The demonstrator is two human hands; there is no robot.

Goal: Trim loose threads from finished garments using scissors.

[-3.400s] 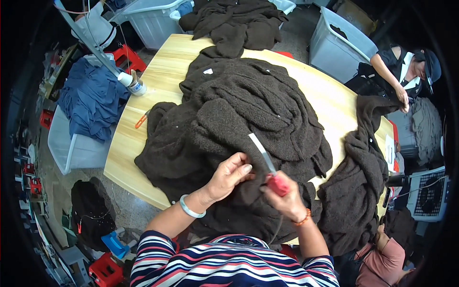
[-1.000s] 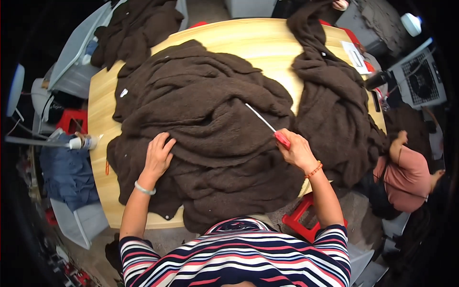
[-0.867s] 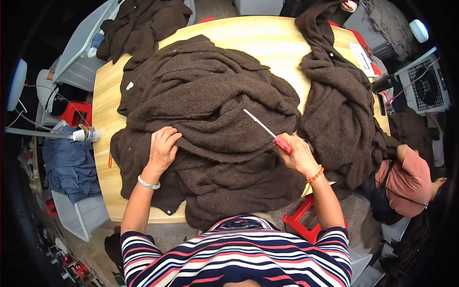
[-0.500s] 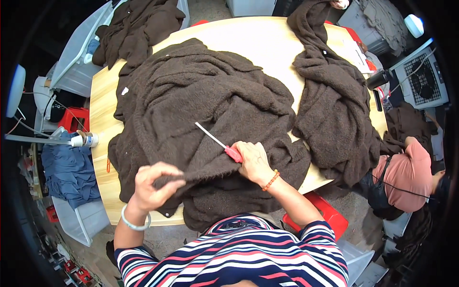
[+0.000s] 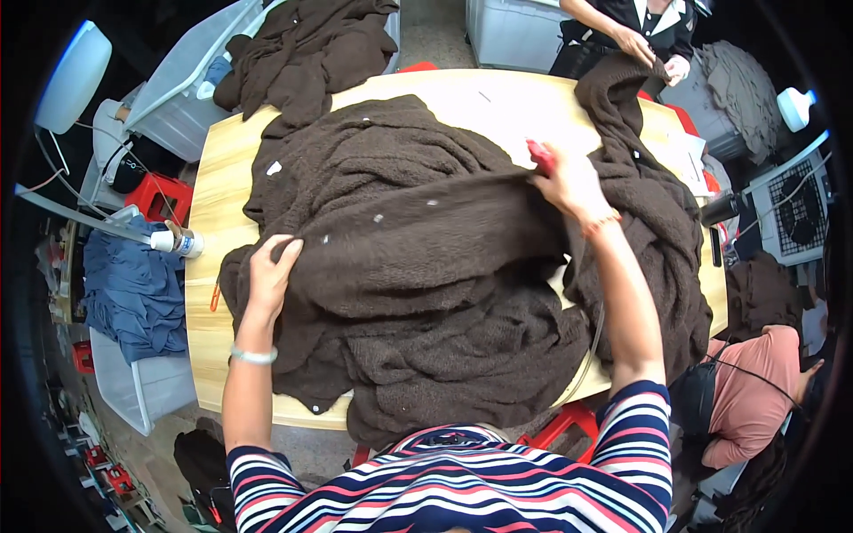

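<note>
A dark brown fuzzy garment (image 5: 426,235) is stretched between my hands over a heap of the same brown cloth (image 5: 391,133). My left hand (image 5: 273,275) pinches its left end, thumb on top. My right hand (image 5: 570,182) is closed on its upper right edge, raised over the table. That hand also holds a red-handled screwdriver (image 5: 540,157); its thin metal shaft, visible earlier, is hidden now. Several small pale spots, perhaps buttons, line the stretched cloth. More brown garments (image 5: 640,240) lie right of my right forearm.
The round wooden table (image 5: 209,195) carries a white jar (image 5: 178,241) and an orange tool (image 5: 214,298) at left, and a black cylinder (image 5: 720,210) at right. Across it a person (image 5: 633,40) handles brown cloth. Another person in pink (image 5: 755,391) sits at right. Blue cloth (image 5: 133,284) fills a bin.
My right hand has moved up and away to the right, drawing the cloth out wide. My left hand has shifted slightly forward. The far person has come further into view.
</note>
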